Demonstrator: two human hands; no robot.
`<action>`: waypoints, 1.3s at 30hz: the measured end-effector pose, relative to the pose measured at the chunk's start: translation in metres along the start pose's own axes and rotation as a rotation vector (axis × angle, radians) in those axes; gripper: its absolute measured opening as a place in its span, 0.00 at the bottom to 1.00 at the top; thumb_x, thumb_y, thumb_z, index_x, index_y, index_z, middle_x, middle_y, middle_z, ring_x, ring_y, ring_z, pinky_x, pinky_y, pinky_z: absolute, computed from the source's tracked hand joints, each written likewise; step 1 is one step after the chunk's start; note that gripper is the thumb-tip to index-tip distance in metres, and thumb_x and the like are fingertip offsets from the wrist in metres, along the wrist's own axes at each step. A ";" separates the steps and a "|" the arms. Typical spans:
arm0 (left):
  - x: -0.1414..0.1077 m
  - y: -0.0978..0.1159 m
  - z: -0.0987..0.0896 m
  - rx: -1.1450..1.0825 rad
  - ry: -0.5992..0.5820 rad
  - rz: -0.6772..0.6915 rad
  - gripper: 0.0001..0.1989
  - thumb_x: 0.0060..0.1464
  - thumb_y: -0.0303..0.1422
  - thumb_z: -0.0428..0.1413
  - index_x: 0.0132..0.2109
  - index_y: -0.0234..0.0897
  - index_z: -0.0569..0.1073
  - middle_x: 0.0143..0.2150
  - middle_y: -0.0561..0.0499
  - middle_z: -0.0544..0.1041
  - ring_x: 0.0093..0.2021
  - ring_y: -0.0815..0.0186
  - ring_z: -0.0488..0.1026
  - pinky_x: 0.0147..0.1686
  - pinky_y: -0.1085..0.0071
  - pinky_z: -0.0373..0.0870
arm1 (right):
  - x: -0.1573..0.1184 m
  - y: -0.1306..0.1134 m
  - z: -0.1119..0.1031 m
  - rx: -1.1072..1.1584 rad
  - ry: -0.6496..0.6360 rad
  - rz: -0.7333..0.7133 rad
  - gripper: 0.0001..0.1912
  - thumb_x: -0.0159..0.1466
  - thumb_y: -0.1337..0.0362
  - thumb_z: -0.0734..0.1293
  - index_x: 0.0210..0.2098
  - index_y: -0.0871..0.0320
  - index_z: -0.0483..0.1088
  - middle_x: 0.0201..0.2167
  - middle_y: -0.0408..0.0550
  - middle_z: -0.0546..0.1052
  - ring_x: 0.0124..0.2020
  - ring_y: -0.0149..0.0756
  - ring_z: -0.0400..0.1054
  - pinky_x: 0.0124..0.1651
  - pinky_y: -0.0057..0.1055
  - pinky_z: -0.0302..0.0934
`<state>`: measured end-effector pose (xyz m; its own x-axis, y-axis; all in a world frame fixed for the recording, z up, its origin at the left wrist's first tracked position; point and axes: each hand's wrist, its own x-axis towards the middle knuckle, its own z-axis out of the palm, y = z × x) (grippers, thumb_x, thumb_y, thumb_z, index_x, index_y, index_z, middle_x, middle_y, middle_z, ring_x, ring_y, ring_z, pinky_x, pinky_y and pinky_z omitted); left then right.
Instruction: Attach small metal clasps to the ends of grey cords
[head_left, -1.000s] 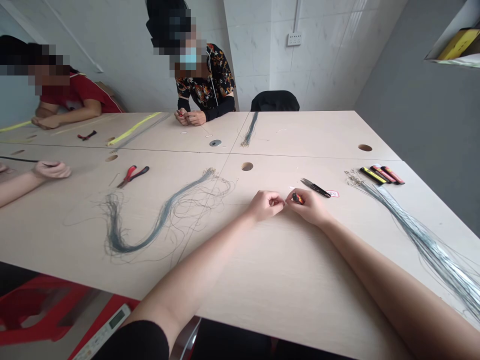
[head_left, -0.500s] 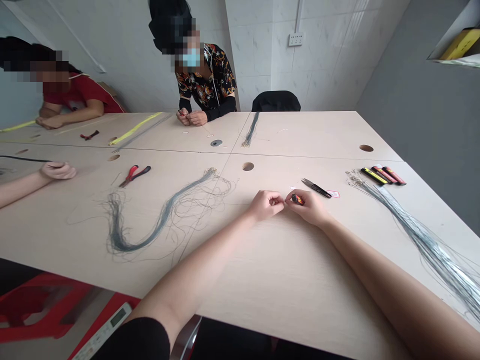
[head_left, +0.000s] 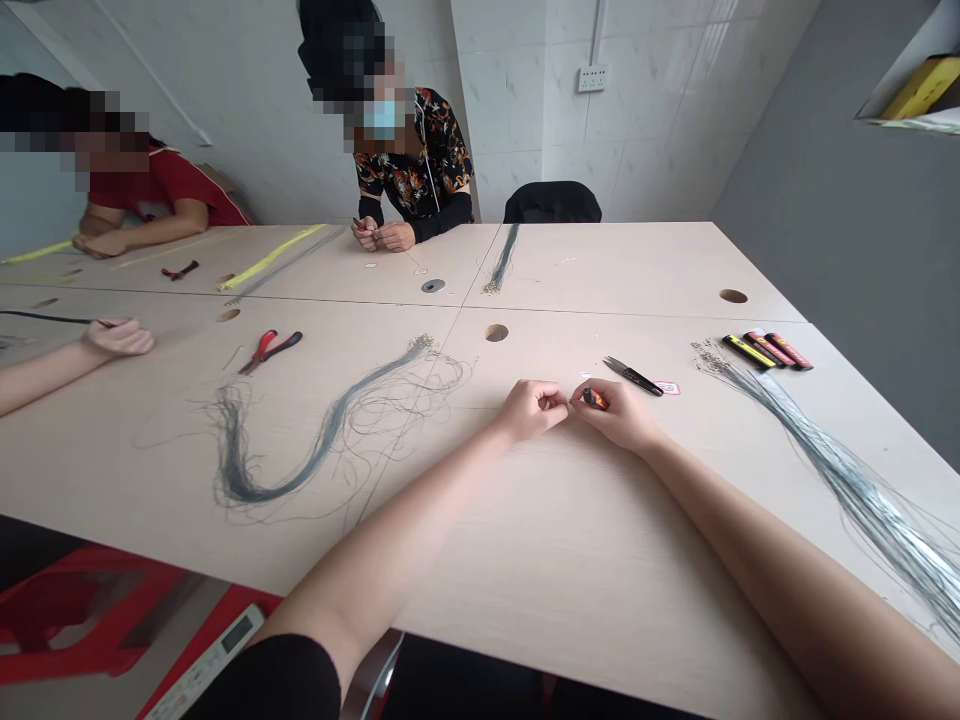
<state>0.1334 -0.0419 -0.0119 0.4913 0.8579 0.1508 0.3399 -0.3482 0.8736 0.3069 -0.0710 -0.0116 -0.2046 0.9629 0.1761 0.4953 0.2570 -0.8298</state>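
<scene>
My left hand [head_left: 535, 408] is closed in a pinch above the table, its fingertips almost meeting those of the other hand. What it pinches is too small to make out. In my right hand [head_left: 621, 415] is a dark lighter [head_left: 595, 399] with an orange-red label, held inside curled fingers; thumb and forefinger point toward the left hand. Just beyond the right hand lie black thread snips [head_left: 634, 375] and a small red-edged label [head_left: 667, 388]. Left of my hands, a bundle of grey-blue threads [head_left: 330, 430] curves across the table, with loose strands around it.
Several lighters [head_left: 769, 351] lie at the right by a second long thread bundle [head_left: 832, 460]. Red-and-black pliers [head_left: 268, 352] rest at the left, near another person's hand [head_left: 120, 337]. Two people sit across the table [head_left: 600, 560]. A round hole [head_left: 496, 333] pierces the tabletop.
My hands have barely moved and hold the same pose. At the left edge, the other person's hand has shifted very slightly.
</scene>
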 end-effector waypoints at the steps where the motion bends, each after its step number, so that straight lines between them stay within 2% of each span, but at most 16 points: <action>1: 0.000 0.000 0.000 -0.002 0.000 0.003 0.06 0.43 0.31 0.53 0.22 0.34 0.70 0.20 0.57 0.66 0.22 0.73 0.57 0.25 0.74 0.54 | 0.000 0.000 0.000 0.001 -0.001 -0.002 0.08 0.53 0.64 0.61 0.26 0.60 0.69 0.23 0.44 0.70 0.27 0.31 0.59 0.30 0.28 0.53; 17: -0.001 -0.002 -0.001 -0.030 -0.007 0.024 0.06 0.43 0.30 0.53 0.23 0.34 0.70 0.20 0.57 0.66 0.22 0.74 0.56 0.24 0.74 0.53 | 0.000 -0.001 0.000 -0.002 0.003 -0.008 0.08 0.54 0.64 0.60 0.26 0.60 0.69 0.21 0.42 0.67 0.24 0.29 0.56 0.28 0.27 0.50; 39: 0.000 0.001 -0.002 -0.024 -0.005 -0.005 0.05 0.43 0.29 0.54 0.23 0.34 0.71 0.20 0.57 0.67 0.23 0.73 0.58 0.25 0.74 0.55 | 0.000 -0.001 -0.001 0.002 -0.004 -0.008 0.07 0.54 0.64 0.60 0.26 0.60 0.69 0.21 0.42 0.66 0.25 0.29 0.56 0.28 0.27 0.50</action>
<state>0.1324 -0.0422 -0.0100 0.4934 0.8577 0.1446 0.3230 -0.3350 0.8851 0.3076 -0.0712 -0.0105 -0.2113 0.9606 0.1805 0.4922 0.2641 -0.8294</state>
